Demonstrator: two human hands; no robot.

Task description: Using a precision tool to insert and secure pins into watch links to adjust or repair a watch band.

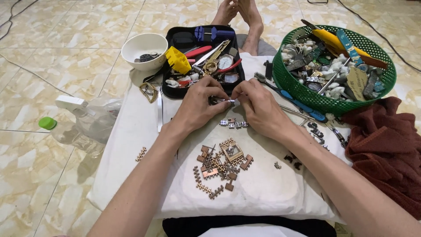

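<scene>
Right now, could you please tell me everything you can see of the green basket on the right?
The green basket is round, of what looks like plastic with an open mesh wall and a solid rim. It stands upright on the tiled floor, its near side at the edge of the white cushion, with the dark red cloth against it. It is filled with watch parts, straps, a yellow-handled tool and whitish wads. A blue-handled brush lies along its foot. Neither hand touches it.

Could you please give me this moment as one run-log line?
left hand: pinching small metal part | right hand: pinching same part | below: loose watch links on white cushion
</scene>
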